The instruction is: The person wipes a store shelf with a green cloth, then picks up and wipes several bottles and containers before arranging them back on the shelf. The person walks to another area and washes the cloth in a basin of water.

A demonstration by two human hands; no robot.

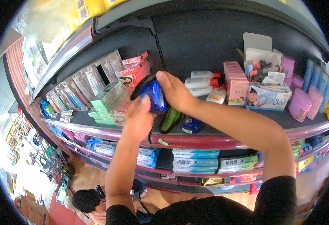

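A blue plastic container [154, 97] is held between both hands above a shop shelf. My left hand [140, 118] grips it from below and the left, its thumb on the near side. My right hand [177, 90] lies against its upper right side, the fingers partly hidden. Behind the container is a dark oval object [142, 85]; whether a hand touches it is unclear. Below my right hand, a green and black object [170, 119] rests at the shelf's front. Another blue container [192, 125] stands to its right, under my right forearm.
The shelf's red front edge [204, 141] runs below my arms. Mint green boxes [104, 104] and red boxes [135, 71] stand left; white bottles [201, 82], pink boxes [237, 91] and a pink tub [300, 104] stand right. Toothpaste boxes [194, 163] fill a lower shelf. A person [87, 201] is at lower left.
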